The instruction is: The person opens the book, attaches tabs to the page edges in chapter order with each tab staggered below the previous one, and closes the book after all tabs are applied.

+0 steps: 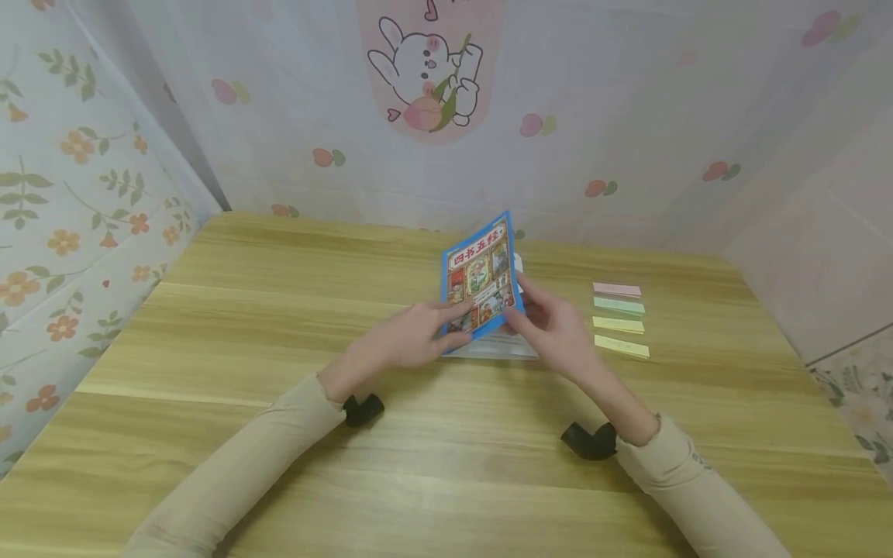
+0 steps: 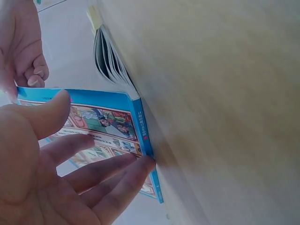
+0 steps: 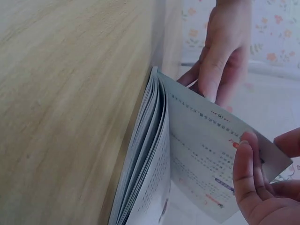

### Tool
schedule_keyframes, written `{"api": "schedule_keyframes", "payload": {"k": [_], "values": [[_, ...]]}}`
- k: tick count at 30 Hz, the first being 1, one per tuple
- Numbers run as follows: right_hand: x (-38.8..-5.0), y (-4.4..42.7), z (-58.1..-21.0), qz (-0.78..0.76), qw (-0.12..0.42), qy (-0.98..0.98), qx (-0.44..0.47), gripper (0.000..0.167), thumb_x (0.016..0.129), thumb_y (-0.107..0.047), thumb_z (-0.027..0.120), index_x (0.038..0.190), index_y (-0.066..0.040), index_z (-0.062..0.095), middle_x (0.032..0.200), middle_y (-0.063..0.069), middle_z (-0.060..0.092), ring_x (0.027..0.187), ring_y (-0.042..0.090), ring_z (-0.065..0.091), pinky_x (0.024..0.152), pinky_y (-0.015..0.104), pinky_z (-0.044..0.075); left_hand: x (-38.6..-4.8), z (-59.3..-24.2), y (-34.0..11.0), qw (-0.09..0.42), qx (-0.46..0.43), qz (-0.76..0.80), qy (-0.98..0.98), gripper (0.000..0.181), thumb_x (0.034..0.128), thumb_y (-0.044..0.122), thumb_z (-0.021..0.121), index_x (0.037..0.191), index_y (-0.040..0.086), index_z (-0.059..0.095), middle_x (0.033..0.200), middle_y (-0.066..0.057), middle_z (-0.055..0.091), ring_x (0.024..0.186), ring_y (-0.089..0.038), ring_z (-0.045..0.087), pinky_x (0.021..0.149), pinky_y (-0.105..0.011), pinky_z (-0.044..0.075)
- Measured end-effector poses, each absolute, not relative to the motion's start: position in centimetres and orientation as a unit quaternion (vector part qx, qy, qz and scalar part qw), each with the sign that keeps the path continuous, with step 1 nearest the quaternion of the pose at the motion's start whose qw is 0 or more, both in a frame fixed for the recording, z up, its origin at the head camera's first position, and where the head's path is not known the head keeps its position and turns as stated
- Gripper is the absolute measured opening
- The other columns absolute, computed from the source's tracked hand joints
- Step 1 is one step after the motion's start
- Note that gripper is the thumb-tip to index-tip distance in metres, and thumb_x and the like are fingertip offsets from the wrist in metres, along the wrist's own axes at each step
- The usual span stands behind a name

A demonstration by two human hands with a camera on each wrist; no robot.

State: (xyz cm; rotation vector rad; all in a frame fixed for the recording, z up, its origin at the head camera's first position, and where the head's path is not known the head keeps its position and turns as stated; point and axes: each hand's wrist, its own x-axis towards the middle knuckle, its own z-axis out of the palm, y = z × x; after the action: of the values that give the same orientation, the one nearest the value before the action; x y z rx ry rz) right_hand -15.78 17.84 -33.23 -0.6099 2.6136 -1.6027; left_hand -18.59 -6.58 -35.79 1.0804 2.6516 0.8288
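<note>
A blue-edged book with a colourful illustrated cover (image 1: 480, 267) (image 2: 103, 119) lies partly open on the table, its cover tilted up. My left hand (image 1: 412, 337) (image 2: 23, 159) rests on the cover's outside near the spine, fingers extended. At the cover's free edge, my right hand (image 1: 561, 337) (image 3: 269, 199) pinches the cover between thumb and fingers. In the right wrist view, the printed inner side (image 3: 201, 145) faces the camera, with the other pages (image 3: 145, 140) fanned below, and my left hand (image 3: 225, 51) appears behind.
Right of the book lie a pink paper strip (image 1: 616, 290), a green one (image 1: 618, 306) and two yellow ones (image 1: 618, 325) (image 1: 621, 346). Black bands (image 1: 364, 411) (image 1: 589, 440) show at both wrists. A patterned white curtain (image 1: 279, 116) hangs behind the wooden table (image 1: 432, 473).
</note>
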Motion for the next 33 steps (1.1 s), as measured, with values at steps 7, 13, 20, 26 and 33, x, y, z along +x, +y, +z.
{"api": "schedule_keyframes", "payload": {"k": [7,13,20,26,33], "values": [[-16.0,17.5,-33.2,-0.528,0.014,0.82,-0.219,0.062,0.102,-0.015,0.061,0.157,-0.007,0.034,0.11,0.017,0.068,0.093,0.033,0.07,0.083,0.03,0.057,-19.2,-35.7,-6.2,0.083,0.36,0.343,0.864,0.057,0.1093,0.03,0.045,0.158,0.006,0.029,0.147,-0.02,0.05,0.111,-0.021,0.061,0.098,-0.038,0.05],[-16.7,16.9,-33.4,-0.541,0.03,0.8,-0.256,0.064,0.104,-0.02,0.059,0.16,-0.015,0.029,0.108,0.014,0.066,0.091,0.033,0.069,0.084,0.036,0.058,-19.2,-34.7,-5.9,0.063,0.322,0.394,0.859,0.055,0.1108,0.034,0.038,0.159,0.01,0.03,0.151,-0.017,0.047,0.12,-0.023,0.06,0.098,-0.04,0.051],[-17.3,16.5,-33.7,-0.524,0.036,0.798,-0.296,0.061,0.107,-0.019,0.051,0.162,-0.016,0.024,0.103,0.012,0.065,0.087,0.033,0.066,0.084,0.035,0.055,-19.3,-33.6,-5.6,0.048,0.294,0.45,0.842,0.057,0.1102,0.042,0.034,0.161,0.016,0.029,0.152,-0.014,0.046,0.114,-0.024,0.063,0.094,-0.043,0.053],[-17.5,16.1,-33.7,-0.508,0.03,0.804,-0.307,0.057,0.109,-0.019,0.046,0.162,-0.016,0.023,0.102,0.011,0.065,0.085,0.037,0.066,0.085,0.035,0.053,-19.3,-33.1,-5.3,0.049,0.282,0.447,0.848,0.06,0.1085,0.046,0.037,0.162,0.019,0.026,0.127,-0.014,0.062,0.098,-0.026,0.064,0.084,-0.041,0.054],[-17.7,15.7,-34.0,-0.513,0.037,0.803,-0.301,0.064,0.107,-0.018,0.053,0.162,-0.025,0.022,0.103,0.018,0.065,0.085,0.032,0.068,0.083,0.038,0.056,-19.4,-32.6,-5.1,0.052,0.277,0.465,0.839,0.064,0.1069,0.049,0.039,0.161,0.017,0.026,0.102,-0.006,0.065,0.088,-0.029,0.065,0.074,-0.037,0.053]]}}
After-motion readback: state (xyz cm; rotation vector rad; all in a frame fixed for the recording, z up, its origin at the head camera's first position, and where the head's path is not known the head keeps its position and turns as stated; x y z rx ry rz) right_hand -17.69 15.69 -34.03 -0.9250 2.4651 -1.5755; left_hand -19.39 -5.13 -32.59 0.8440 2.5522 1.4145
